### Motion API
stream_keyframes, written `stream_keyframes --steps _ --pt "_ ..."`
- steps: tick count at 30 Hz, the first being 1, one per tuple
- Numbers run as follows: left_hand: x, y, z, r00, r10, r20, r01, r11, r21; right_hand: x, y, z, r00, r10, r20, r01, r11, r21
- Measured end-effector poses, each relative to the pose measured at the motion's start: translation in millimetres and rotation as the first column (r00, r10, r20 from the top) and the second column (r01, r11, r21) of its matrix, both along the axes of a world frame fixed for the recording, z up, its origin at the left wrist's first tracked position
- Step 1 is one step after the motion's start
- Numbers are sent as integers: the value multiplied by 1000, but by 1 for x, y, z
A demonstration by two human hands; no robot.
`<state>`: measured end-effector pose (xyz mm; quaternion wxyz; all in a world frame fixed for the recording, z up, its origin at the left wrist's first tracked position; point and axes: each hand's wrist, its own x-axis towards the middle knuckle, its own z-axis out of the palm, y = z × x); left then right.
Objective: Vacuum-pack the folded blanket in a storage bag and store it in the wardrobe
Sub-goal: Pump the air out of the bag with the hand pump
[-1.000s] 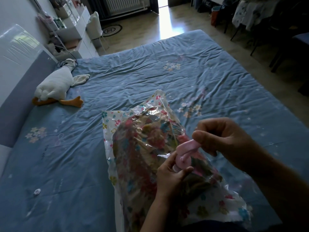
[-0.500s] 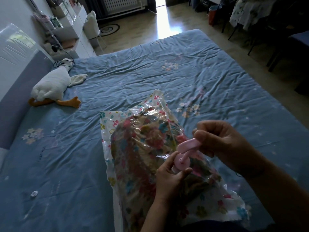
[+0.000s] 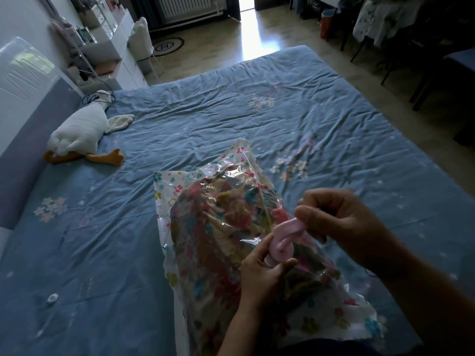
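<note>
A clear storage bag with a flower print lies on the blue bed sheet in front of me. Inside it is the folded blanket, brown with red and teal flowers. A small pink hand pump stands on the bag near its right side. My left hand grips the pump's lower body against the bag. My right hand grips the pump's top handle from the right. The valve under the pump is hidden.
A white plush goose with orange feet lies at the left by the grey headboard. A small white round cap sits on the sheet at lower left. White drawers and a chair stand beyond the bed; dark furniture lines the right.
My right hand has pressed the pump handle slightly downward. The view has shifted a little. The left hand keeps the same grip.
</note>
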<state>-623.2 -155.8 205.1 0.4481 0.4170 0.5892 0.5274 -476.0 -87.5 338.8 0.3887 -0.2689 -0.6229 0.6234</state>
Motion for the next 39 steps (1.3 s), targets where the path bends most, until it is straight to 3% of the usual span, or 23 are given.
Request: stream_keyframes --steps 2,4,6,9,12,14,16,18,20,21,23,25,27,28,30,32,34,36,39 --pt "1 0 1 1000 -12 -10 12 1000 -4 -6 -1 -33 961 -68 268 53 997 62" --pt "0 0 0 1000 -21 -5 21 999 -24 -8 -3 -66 861 -83 502 42 995 92" --pt "-1 -2 0 1000 -29 5 30 999 -33 -7 -4 -75 812 -117 571 37 988 150" --pt "-4 0 -1 1000 -3 -21 3 1000 -2 -7 -4 -29 906 -152 394 56 968 245" --pt "-4 -1 -1 1000 2 -18 -2 1000 -13 -3 -4 15 999 -10 33 6 994 108" --pt "-1 -3 1 1000 9 -3 -9 1000 -12 -4 -2 7 1000 -10 11 9 997 80" --pt "0 -2 0 1000 7 2 -7 1000 -13 -10 -3 -25 957 -90 276 56 990 130" --pt "0 -3 1 1000 -3 4 3 1000 -28 -10 -2 -63 817 -157 555 44 976 211" --pt "0 -5 1 1000 -28 1 28 999 -39 -8 0 -75 705 -193 682 -1 962 274" --pt "-1 -4 0 1000 -23 -3 23 999 -32 -8 1 -68 691 -214 690 -16 950 311" --pt "-2 -3 -1 1000 -4 -3 4 1000 -18 -8 0 -35 800 -196 566 -8 942 337" --pt "-2 -2 -1 1000 -1 -1 1 1000 -19 -4 -1 3 969 -49 242 7 986 169" --pt "0 -2 0 1000 5 7 -4 1000 -21 -1 -1 18 999 33 -27 -33 999 30" --pt "1 -3 2 1000 11 21 -11 1000 -17 -1 -1 13 999 34 -30 -34 999 15" --pt "3 -4 1 1000 12 27 -11 999 -32 -6 -3 -17 979 -31 204 25 999 33" --pt "3 -5 -1 999 3 35 -2 999 -44 -10 -6 -54 875 -105 472 63 993 103" --pt "2 -6 1 999 -12 38 13 999 -48 -9 -8 -72 806 -171 567 71 978 195" --pt "0 -3 0 1000 -1 28 1 1000 -19 -8 -8 -52 847 -186 498 76 970 232" --pt "-1 -3 -1 1000 6 -4 -6 1000 -7 -4 -7 5 989 -25 148 13 996 84"
